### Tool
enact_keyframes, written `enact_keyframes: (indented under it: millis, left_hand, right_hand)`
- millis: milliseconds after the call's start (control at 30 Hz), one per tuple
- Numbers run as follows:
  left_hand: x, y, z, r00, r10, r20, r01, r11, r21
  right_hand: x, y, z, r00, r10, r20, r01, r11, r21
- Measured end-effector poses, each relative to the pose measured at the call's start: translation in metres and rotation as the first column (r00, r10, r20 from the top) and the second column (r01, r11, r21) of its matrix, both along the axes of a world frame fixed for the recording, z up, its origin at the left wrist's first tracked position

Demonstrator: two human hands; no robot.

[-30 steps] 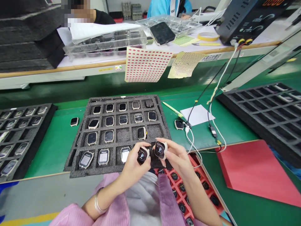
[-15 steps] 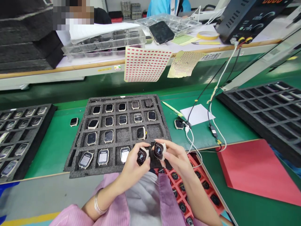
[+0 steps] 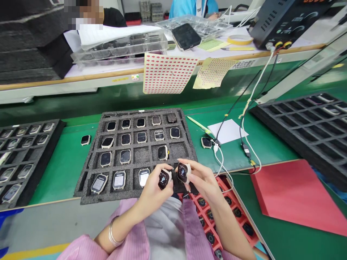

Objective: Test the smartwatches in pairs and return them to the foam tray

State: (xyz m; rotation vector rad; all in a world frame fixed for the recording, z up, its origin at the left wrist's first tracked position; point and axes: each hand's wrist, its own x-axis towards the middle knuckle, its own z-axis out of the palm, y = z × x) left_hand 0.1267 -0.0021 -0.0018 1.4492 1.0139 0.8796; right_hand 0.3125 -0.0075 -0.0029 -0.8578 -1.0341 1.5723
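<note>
My left hand (image 3: pixel 155 189) is closed round a smartwatch body (image 3: pixel 164 178), without a strap, its dark screen lit with a small picture. A second, similar smartwatch (image 3: pixel 183 173) is gripped by the fingers of my right hand (image 3: pixel 202 178), its screen lit too. The two watches are side by side, a small gap apart, above the near right corner of a dark grey foam tray (image 3: pixel 141 154). Several more watch bodies lie in the tray's pockets, such as a watch (image 3: pixel 162 152) just beyond my hands. Some near-row screens, like that of one watch (image 3: pixel 119 180), glow white.
Foam trays stand left (image 3: pixel 58 133) and right (image 3: pixel 261 112). A loose watch (image 3: pixel 85 139) lies left; another watch (image 3: pixel 206 142) sits by white cables (image 3: pixel 221 159), a pen (image 3: pixel 199 124) and paper (image 3: pixel 227 131). A red tray (image 3: pixel 217 225) is below my right arm. Two people sit beyond the shelf.
Both hands keep their hold on the watches, almost still. At the back, the co-worker on the left has shifted slightly, and a hand now shows by the person in blue.
</note>
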Motion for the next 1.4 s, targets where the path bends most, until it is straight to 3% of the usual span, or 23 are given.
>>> enact_keyframes:
  millis: [933, 1133, 1400]
  left_hand:
    - [0.0033, 0.0017, -0.0012, 0.999, 0.036, 0.02, -0.037, 0.999, 0.001]
    - [0.0037, -0.0006, -0.0053, 0.982, 0.039, 0.186, -0.008, 0.986, -0.164]
    - [-0.0017, 0.0015, 0.0024, 0.898, 0.059, 0.437, 0.084, 0.95, -0.301]
  right_hand:
    - [-0.005, -0.0007, 0.0062, 0.996, -0.094, -0.01, 0.093, 0.994, -0.051]
    - [-0.0019, 0.0033, 0.0011, 0.999, -0.005, -0.052, 0.002, 0.998, -0.055]
    - [-0.0056, 0.0017, 0.0081, 0.998, -0.066, 0.004, 0.066, 0.994, -0.089]
